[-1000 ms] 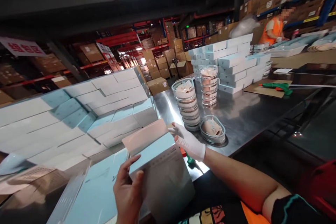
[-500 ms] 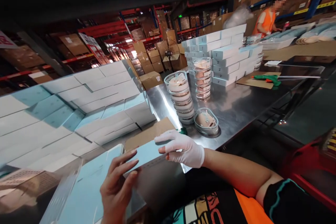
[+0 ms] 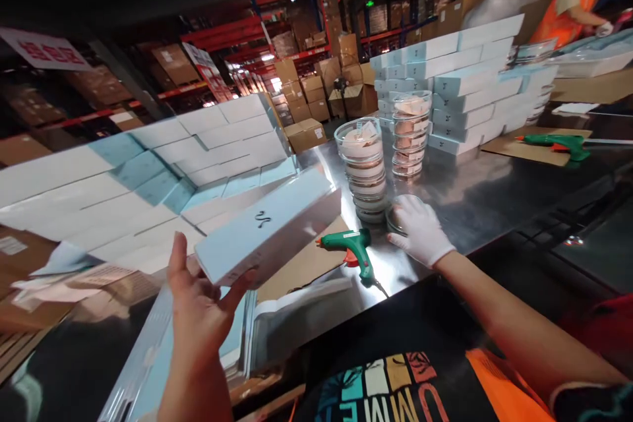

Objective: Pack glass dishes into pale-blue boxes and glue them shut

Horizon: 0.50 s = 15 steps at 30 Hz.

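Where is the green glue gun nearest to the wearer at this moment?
In the head view, the green glue gun lies slightly right of centre, between the box held in the left hand and the gloved right hand.

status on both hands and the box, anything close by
Left hand holding long pale box. Gloved right hand at clear container, grip unclear. Green glue gun lies between hands.

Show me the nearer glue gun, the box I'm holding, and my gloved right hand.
Nearer glue gun [image 3: 361, 244], head view: on its green casing.
Held box [image 3: 277, 218], head view: on its pale blue upper face.
Right hand [image 3: 421, 231], head view: on its gloved back.
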Motion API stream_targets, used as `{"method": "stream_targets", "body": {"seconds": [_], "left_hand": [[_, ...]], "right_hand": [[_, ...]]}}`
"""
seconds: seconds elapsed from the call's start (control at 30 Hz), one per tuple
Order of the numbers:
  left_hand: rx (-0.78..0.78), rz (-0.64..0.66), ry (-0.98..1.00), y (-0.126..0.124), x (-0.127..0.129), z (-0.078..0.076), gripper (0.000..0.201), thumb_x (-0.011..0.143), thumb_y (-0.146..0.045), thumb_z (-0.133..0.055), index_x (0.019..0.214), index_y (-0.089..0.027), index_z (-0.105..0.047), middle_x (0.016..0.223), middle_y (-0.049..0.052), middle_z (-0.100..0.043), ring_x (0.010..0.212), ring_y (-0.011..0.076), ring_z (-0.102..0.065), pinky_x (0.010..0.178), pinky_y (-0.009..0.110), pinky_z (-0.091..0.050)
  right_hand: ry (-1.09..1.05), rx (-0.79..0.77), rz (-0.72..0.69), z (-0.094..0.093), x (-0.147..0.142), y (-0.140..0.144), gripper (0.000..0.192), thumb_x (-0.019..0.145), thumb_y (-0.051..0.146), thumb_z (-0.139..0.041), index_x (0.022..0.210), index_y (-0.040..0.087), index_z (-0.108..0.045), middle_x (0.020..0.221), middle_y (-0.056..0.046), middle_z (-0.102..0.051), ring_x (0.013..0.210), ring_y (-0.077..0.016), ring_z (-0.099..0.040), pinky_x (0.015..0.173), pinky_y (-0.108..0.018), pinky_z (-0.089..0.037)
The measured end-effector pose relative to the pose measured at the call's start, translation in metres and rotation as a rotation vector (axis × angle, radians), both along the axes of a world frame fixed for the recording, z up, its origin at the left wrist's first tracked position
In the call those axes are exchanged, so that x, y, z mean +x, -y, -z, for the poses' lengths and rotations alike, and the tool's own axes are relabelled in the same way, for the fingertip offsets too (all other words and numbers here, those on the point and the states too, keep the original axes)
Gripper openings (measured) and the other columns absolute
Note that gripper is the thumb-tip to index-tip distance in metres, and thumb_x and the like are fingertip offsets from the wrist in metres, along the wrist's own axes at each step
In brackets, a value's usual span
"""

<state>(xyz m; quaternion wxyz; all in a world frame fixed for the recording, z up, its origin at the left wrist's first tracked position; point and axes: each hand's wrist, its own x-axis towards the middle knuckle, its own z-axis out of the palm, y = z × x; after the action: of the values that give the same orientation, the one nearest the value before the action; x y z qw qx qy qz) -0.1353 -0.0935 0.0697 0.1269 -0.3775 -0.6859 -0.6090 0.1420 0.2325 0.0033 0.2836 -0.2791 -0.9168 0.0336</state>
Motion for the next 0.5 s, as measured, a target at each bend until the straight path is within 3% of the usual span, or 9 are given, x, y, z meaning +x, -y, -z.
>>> {"method": "stream_targets", "body": {"seconds": [0.03, 0.1, 0.17, 0.23, 0.3, 0.37, 0.43, 0.5], "left_hand": [[0.034, 0.003, 0.093, 0.0, -0.005, 0.007, 0.129, 0.069, -0.045, -0.097, 0.174, -0.027, -0.025, 0.152, 0.015, -0.06, 0.131, 0.0358, -0.067, 0.11, 0.049, -0.058], [0.04, 0.047, 0.219, -0.004, -0.009, 0.023, 0.121, 0.062, -0.043, -0.098, 0.166, -0.023, -0.04, 0.153, 0.016, -0.059, 0.134, 0.0368, -0.064, 0.113, 0.049, -0.056], [0.02, 0.096, 0.309, -0.012, -0.007, 0.039, 0.106, 0.059, -0.041, -0.099, 0.152, -0.022, -0.054, 0.148, 0.014, -0.062, 0.131, 0.0359, -0.064, 0.111, 0.047, -0.057], [-0.004, 0.131, 0.392, -0.021, 0.0, 0.054, 0.098, 0.057, -0.036, -0.099, 0.145, -0.023, -0.058, 0.14, 0.011, -0.066, 0.122, 0.0329, -0.067, 0.103, 0.044, -0.06], [-0.023, 0.17, 0.463, -0.028, 0.008, 0.065, 0.096, 0.057, -0.032, -0.098, 0.143, -0.024, -0.058, 0.132, 0.009, -0.069, 0.114, 0.0305, -0.07, 0.096, 0.042, -0.061], [-0.025, 0.213, 0.491, -0.031, 0.014, 0.073, 0.092, 0.058, -0.03, -0.097, 0.141, -0.025, -0.059, 0.13, 0.008, -0.07, 0.112, 0.0301, -0.071, 0.095, 0.041, -0.061], [-0.027, 0.227, 0.48, -0.032, 0.018, 0.081, 0.088, 0.06, -0.03, -0.097, 0.139, -0.025, -0.06, 0.132, 0.009, -0.07, 0.116, 0.0307, -0.07, 0.098, 0.042, -0.059], [-0.017, 0.231, 0.481, -0.032, 0.022, 0.092, 0.087, 0.06, -0.031, -0.098, 0.138, -0.026, -0.06, 0.134, 0.01, -0.069, 0.118, 0.0305, -0.07, 0.1, 0.043, -0.059]], "right_hand": [[0.086, -0.026, 0.123, 0.011, 0.011, -0.015, 0.039, 0.091, 0.037, -0.076, 0.121, 0.012, -0.078, 0.161, -0.028, -0.059, 0.155, -0.0514, -0.046, 0.12, -0.077, -0.036], [0.095, -0.052, 0.164, 0.03, 0.029, -0.036, 0.018, 0.092, 0.019, -0.064, 0.101, 0.016, -0.08, 0.151, -0.022, -0.07, 0.146, -0.0441, -0.058, 0.121, -0.075, -0.034], [-0.113, -0.085, 0.213, 0.037, 0.042, -0.047, 0.021, 0.09, 0.016, -0.059, 0.094, 0.019, -0.079, 0.131, -0.018, -0.081, 0.129, -0.0373, -0.071, 0.121, -0.069, -0.039], [-0.31, -0.119, 0.27, 0.027, 0.05, -0.048, 0.022, 0.092, 0.024, -0.058, 0.098, 0.021, -0.079, 0.113, -0.016, -0.084, 0.11, -0.0336, -0.077, 0.11, -0.06, -0.051], [-0.478, -0.149, 0.292, -0.001, 0.055, -0.037, 0.025, 0.094, 0.036, -0.059, 0.101, 0.021, -0.079, 0.101, -0.014, -0.084, 0.094, -0.0307, -0.078, 0.093, -0.05, -0.06], [-0.695, -0.154, 0.23, -0.041, 0.059, -0.019, 0.026, 0.094, 0.044, -0.066, 0.1, 0.022, -0.079, 0.095, -0.012, -0.082, 0.085, -0.0276, -0.076, 0.085, -0.045, -0.061], [-0.887, -0.109, 0.058, -0.083, 0.06, 0.004, 0.024, 0.094, 0.046, -0.073, 0.099, 0.024, -0.079, 0.097, -0.011, -0.081, 0.088, -0.0258, -0.076, 0.089, -0.045, -0.061], [-0.844, -0.118, -0.197, -0.118, 0.056, 0.026, 0.02, 0.097, 0.046, -0.076, 0.098, 0.027, -0.081, 0.098, -0.009, -0.08, 0.09, -0.023, -0.076, 0.088, -0.042, -0.062]]}}
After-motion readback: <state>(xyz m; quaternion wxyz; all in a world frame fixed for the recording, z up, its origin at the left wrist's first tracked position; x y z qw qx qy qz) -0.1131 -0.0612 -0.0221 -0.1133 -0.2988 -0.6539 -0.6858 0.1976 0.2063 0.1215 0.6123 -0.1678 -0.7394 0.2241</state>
